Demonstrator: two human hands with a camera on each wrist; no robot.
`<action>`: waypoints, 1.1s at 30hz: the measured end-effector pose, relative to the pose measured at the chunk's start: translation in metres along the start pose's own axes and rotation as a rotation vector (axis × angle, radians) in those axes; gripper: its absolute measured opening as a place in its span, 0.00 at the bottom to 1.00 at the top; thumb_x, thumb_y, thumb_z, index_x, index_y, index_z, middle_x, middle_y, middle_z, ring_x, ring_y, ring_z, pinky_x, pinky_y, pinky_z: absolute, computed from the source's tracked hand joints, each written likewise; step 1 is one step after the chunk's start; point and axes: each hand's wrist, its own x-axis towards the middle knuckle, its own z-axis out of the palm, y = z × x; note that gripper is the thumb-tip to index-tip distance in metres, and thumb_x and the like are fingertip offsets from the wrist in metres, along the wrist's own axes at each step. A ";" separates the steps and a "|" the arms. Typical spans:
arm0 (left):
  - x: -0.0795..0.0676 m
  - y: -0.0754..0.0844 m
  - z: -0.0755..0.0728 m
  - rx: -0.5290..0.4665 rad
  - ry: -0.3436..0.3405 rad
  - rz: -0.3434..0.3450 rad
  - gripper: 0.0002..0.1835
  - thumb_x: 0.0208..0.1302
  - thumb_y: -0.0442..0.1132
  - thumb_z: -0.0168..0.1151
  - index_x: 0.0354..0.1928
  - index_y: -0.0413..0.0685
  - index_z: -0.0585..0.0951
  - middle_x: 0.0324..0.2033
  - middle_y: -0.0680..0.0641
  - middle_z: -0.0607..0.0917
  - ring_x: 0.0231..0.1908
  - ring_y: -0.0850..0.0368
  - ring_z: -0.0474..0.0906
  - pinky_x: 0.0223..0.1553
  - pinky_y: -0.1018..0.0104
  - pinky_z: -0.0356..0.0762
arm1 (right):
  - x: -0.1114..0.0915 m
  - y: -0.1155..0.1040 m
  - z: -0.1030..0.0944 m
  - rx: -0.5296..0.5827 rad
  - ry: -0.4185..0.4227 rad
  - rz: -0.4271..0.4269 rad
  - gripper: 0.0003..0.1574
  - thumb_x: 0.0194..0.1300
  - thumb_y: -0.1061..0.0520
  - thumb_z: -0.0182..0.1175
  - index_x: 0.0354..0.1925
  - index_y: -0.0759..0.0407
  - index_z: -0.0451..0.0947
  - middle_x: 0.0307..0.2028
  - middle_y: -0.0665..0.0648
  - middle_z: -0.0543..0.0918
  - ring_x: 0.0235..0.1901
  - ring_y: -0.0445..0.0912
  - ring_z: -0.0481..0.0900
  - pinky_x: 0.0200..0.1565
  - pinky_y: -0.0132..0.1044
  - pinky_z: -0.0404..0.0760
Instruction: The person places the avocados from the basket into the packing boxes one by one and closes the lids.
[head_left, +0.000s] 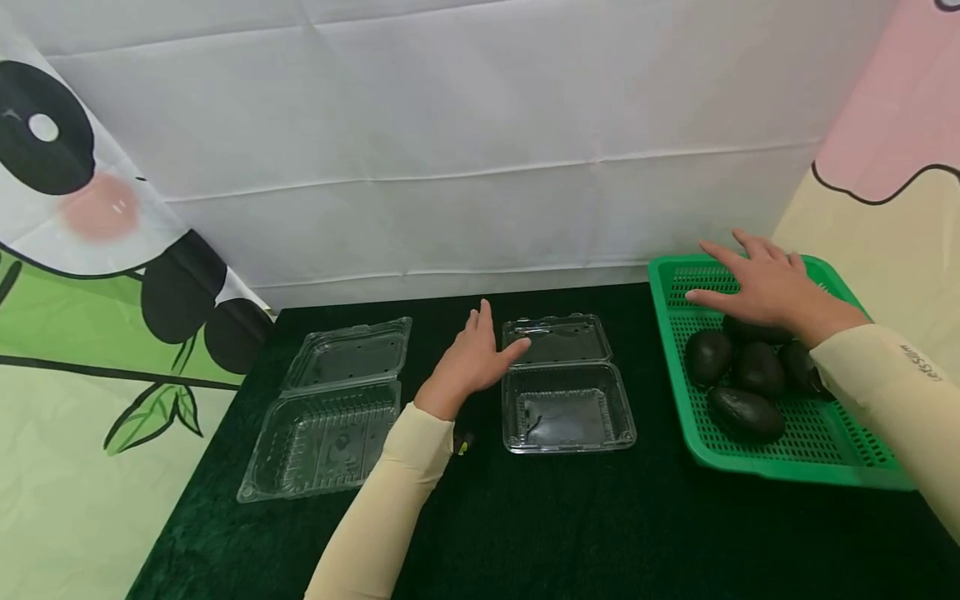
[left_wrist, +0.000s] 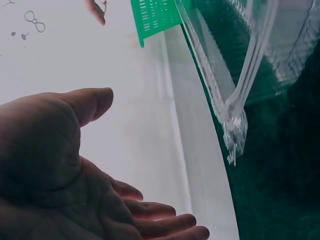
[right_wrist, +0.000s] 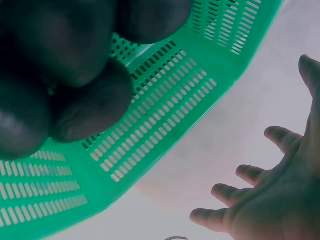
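My right hand [head_left: 776, 287] is raised over the far part of the green basket [head_left: 795, 472]. Its fingers [right_wrist: 210, 218] are spread wide, and the right wrist view shows them apart from the basket and its contents. The dark avocados [head_left: 746, 414] lie in the basket, grouped together on its perforated floor. I count at least five; one is partly covered by my right hand and another by my sleeve [head_left: 888, 375].

My left hand [head_left: 472, 358] is held above the bench [head_left: 570, 533], between two clear hinged containers. Its fingers [left_wrist: 155, 210] are extended and slightly apart, with the thumb standing well away from them.

The larger container [head_left: 322, 450] sits to the left, its lid [head_left: 352, 354] folded back toward the far edge. The smaller container [head_left: 567, 417] sits between my left hand and the basket, its lid [head_left: 558, 340] likewise laid back. A small dark object [head_left: 465, 439] with a yellow-green mark lies partly hidden beside my left wrist; I cannot tell what it is. Dark green cloth covers the bench, and a creased white sheet [head_left: 450, 225] hangs behind it.
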 end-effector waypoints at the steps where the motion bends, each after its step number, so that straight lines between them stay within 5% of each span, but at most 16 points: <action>1: -0.003 0.000 0.001 -0.008 -0.003 -0.002 0.55 0.73 0.66 0.54 0.82 0.45 0.36 0.81 0.37 0.45 0.78 0.37 0.47 0.74 0.40 0.55 | -0.003 0.003 -0.001 -0.004 0.001 0.002 0.60 0.70 0.24 0.53 0.84 0.50 0.43 0.78 0.77 0.38 0.72 0.80 0.40 0.61 0.84 0.40; 17: -0.027 -0.005 0.019 -0.048 -0.056 0.007 0.53 0.74 0.62 0.56 0.82 0.40 0.40 0.80 0.35 0.52 0.76 0.38 0.55 0.74 0.43 0.58 | -0.035 0.035 0.004 -0.039 0.087 0.016 0.51 0.70 0.31 0.61 0.77 0.57 0.60 0.72 0.78 0.54 0.62 0.85 0.55 0.53 0.83 0.56; 33: -0.032 -0.012 0.032 -0.058 -0.042 -0.005 0.50 0.74 0.60 0.58 0.82 0.38 0.48 0.77 0.34 0.58 0.74 0.38 0.60 0.72 0.42 0.61 | -0.041 0.059 0.019 -0.102 -0.088 0.008 0.47 0.70 0.37 0.64 0.71 0.67 0.64 0.63 0.83 0.62 0.56 0.87 0.62 0.41 0.77 0.73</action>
